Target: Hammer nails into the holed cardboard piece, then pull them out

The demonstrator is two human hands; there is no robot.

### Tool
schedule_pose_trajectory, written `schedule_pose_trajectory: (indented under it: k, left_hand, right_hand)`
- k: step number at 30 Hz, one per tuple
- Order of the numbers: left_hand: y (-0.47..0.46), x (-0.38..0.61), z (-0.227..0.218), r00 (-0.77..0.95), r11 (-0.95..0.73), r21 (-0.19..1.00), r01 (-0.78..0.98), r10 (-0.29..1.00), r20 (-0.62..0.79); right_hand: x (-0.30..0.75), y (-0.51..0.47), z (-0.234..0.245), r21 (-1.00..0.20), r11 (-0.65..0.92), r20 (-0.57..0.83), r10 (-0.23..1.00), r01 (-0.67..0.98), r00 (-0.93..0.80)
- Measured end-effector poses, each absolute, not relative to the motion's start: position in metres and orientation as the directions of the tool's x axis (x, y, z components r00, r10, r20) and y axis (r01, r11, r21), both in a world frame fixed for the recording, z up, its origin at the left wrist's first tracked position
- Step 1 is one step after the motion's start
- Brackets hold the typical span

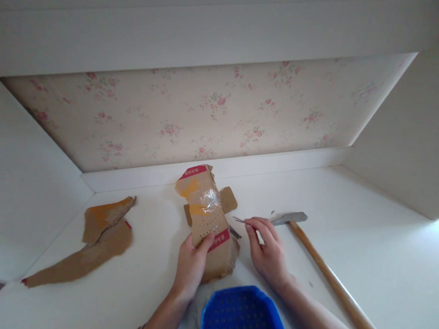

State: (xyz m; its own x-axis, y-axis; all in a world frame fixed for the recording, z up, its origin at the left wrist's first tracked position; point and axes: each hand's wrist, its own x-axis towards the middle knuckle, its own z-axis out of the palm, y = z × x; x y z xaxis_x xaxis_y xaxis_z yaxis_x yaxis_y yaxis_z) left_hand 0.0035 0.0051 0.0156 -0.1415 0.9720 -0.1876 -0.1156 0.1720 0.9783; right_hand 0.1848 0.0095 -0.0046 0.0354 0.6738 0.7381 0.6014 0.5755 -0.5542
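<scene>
My left hand [192, 264] grips the near part of a torn cardboard piece [209, 221], its thumb pressed on top beside a red printed band. Rows of small holes and a patch of clear tape show on this cardboard. Just right of it, my right hand [265, 247] pinches a thin metal nail [238, 219] between thumb and fingertips, its tip pointing left. Several more dark nails [234, 232] lie at the cardboard's right edge. Under the cardboard, a smaller holed cardboard piece [228, 199] sticks out to the right.
A hammer with a wooden handle [329, 272] lies on the white surface to the right. A blue perforated basket [204, 322] stands in front, between my forearms. Torn cardboard scraps [107, 246] lie at the left. White panels enclose both sides, with floral wallpaper [215, 118] behind.
</scene>
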Motion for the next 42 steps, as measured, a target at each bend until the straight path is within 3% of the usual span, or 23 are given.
schedule_pose_trajectory:
  k: [3,14,30,42]
  left_hand:
    - [0.007,0.002,0.014,-0.136,0.201,0.943,-0.267,0.96,-0.243]
    - [0.013,0.0,0.017,-0.125,0.183,0.802,-0.569,0.945,-0.304]
    - [0.013,-0.002,0.013,-0.11,0.19,0.803,-0.565,0.947,-0.301]
    - [0.007,-0.004,0.017,0.099,0.266,0.802,-0.534,0.962,-0.254]
  right_hand:
    - [0.191,0.02,-0.008,-0.596,0.48,0.677,0.731,0.644,0.082]
    - [0.19,0.022,-0.017,-0.542,0.372,0.475,0.875,0.754,-0.09]
    - [0.184,0.021,-0.011,-0.518,0.373,0.435,0.89,0.769,-0.139]
    - [0.186,0.019,-0.006,-0.661,0.434,0.538,0.843,0.612,-0.017]
